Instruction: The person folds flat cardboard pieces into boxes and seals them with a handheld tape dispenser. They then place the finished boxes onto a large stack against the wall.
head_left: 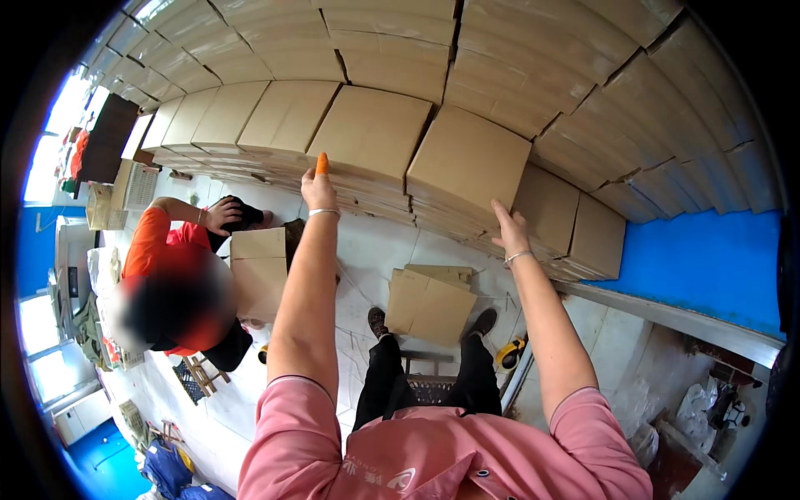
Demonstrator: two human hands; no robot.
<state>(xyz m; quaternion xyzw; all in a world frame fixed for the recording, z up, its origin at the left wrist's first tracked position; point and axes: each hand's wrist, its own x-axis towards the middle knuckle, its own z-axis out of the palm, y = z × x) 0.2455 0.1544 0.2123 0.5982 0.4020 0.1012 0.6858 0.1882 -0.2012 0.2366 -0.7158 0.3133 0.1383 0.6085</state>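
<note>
**Cardboard stack under both hands**

Cardboard [467, 162] lies flat in a tall stack ahead of the person, one pile in a long row of such piles that runs from the left wall to the blue floor [708, 258] on the right. At far left a co-worker [171, 283] in an orange top sits on a low stool, one hand on a dark thing, with a folded box [260, 271] just beside. The left hand [319, 190] reaches up to the neighbouring pile [367, 133], its fingers closed together and resting at the pile's front edge; one fingertip wears an orange cot. Whether it grips a sheet, I cannot tell. Between the arms, on the white tiles, a small heap of flat boxes [429, 304] lies by the person's shoes. The right hand [510, 227] lies flat, fingers narrow and straight, against the lower front edge of the cardboard, touching it, holding nothing.
</note>
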